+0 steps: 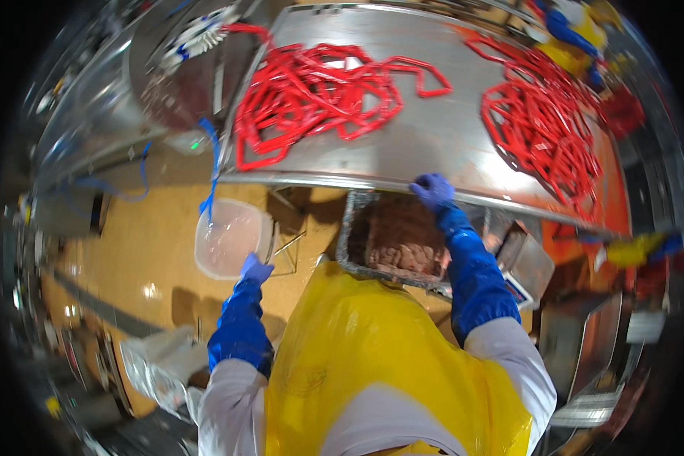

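My left hand [256,268], in a purple glove, is beside the lower right corner of a white square tub [229,275]. Its thumb and fingers look apart, and I see nothing held in it. My right hand [432,190], also gloved in purple, is at the front edge of a steel table [433,129] with its fingers curled. Whatever they may hold is hidden. Below that hand sits a grey bin [345,243] with pinkish-brown ground meat [406,235] in it. A heap of linked red sausages [311,91] covers the table's left part, with a second heap of red sausages [539,125] at its right.
A steel machine [167,83] with a white, ridged part [201,34] stands left of the table; a red strand reaches it. Blue straps [211,163] hang there. A scale-like metal box [524,266] is right of the bin. Another person [577,38] is at the far right.
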`<move>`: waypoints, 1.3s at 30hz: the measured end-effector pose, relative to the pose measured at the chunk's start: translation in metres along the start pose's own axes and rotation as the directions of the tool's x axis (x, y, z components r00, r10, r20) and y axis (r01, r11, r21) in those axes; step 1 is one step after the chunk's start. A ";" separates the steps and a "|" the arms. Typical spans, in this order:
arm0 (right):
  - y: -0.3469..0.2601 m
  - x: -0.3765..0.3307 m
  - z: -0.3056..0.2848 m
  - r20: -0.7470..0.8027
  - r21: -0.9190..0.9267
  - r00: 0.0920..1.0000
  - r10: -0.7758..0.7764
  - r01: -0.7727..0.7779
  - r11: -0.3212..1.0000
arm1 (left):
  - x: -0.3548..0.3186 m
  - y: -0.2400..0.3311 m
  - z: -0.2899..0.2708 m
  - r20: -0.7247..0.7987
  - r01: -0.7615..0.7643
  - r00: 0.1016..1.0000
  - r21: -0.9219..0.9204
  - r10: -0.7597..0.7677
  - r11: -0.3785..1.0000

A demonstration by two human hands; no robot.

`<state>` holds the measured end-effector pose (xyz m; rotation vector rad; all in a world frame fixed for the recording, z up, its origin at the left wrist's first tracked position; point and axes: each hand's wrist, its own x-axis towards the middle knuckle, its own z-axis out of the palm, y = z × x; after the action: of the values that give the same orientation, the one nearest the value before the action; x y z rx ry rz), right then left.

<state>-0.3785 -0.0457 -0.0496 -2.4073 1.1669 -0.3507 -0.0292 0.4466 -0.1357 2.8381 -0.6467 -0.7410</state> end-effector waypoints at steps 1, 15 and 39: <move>0.000 -0.003 0.002 -0.001 -0.007 1.000 0.023 -0.023 1.000 | -0.004 0.004 -0.002 0.011 0.015 1.000 0.000 -0.015 1.000; -0.004 0.003 0.014 -0.043 -0.048 0.998 -0.047 0.045 0.998 | -0.016 0.002 -0.009 0.033 0.056 0.998 0.042 -0.057 0.998; -0.007 -0.001 0.008 -0.005 -0.130 1.000 0.023 -0.024 0.991 | -0.011 -0.010 -0.003 -0.013 -0.053 0.999 -0.016 0.053 0.998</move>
<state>-0.3709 -0.0388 -0.0528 -2.5029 1.2541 -0.2793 -0.0324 0.4607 -0.1307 2.7968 -0.7083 -0.7162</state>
